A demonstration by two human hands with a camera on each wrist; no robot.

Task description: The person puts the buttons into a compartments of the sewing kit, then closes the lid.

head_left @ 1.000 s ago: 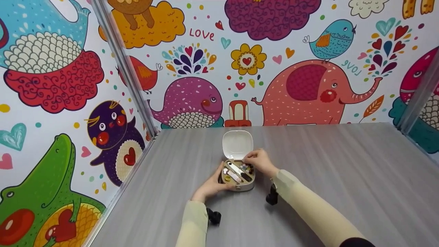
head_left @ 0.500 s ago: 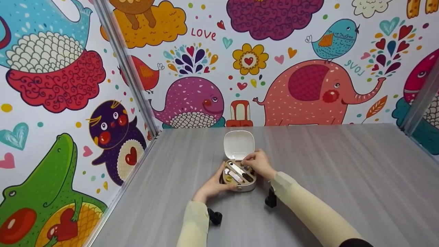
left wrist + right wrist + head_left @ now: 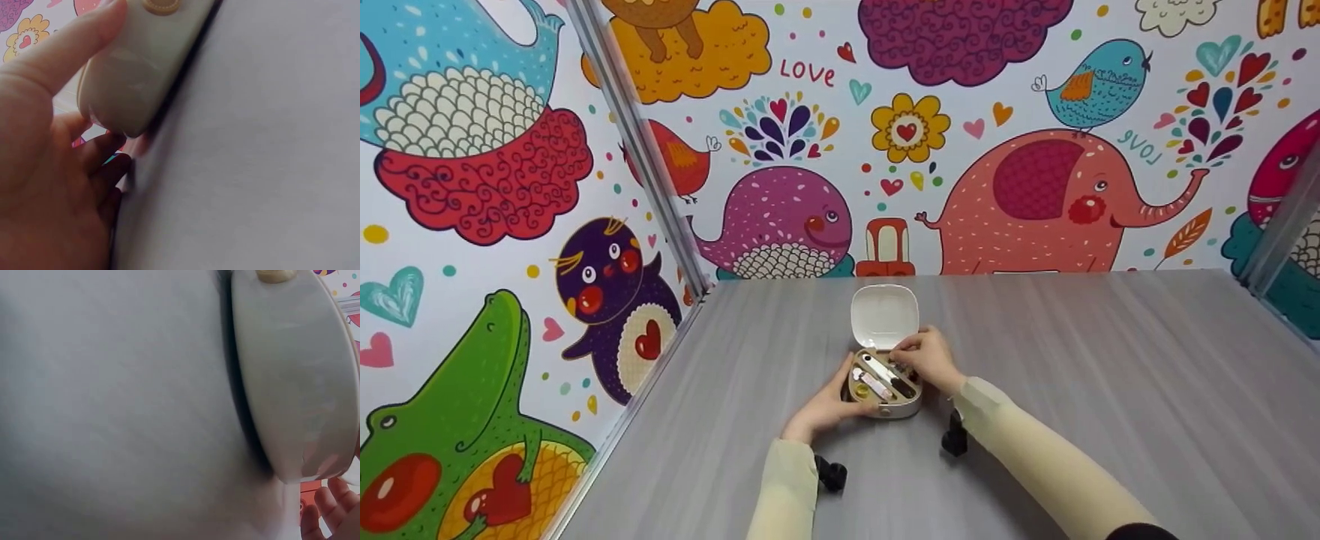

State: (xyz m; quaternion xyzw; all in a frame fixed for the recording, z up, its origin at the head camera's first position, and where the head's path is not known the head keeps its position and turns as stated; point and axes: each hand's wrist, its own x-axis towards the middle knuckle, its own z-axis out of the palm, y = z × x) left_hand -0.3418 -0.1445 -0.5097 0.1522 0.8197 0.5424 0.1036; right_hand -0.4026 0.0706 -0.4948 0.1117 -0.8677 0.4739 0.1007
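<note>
A small cream box (image 3: pixel 900 412) stands on the table with its white lid (image 3: pixel 885 316) raised at the back. My left hand (image 3: pixel 826 410) grips its left side, thumb at the front and fingers behind. Inside lie a slim white-and-black tool (image 3: pixel 879 367), a pale pink piece (image 3: pixel 874 385) and a small yellow round piece (image 3: pixel 861 391). My right hand (image 3: pixel 934 360) reaches over the right rim, fingertips down at the compartment of small multicoloured pieces; I cannot tell what they pinch. In the right wrist view, the box wall (image 3: pixel 298 382) hides part of the hand.
The grey table (image 3: pixel 1072 360) runs back to a wall (image 3: pixel 997 90) printed with cartoon animals. A metal post (image 3: pixel 641 150) rises at the left corner. Black wrist cameras (image 3: pixel 832 474) hang below both forearms.
My right fingertips have dipped lower into the right compartment, covering more of the multicoloured pieces. My left hand keeps its grip on the box. The head view has shifted slightly.
</note>
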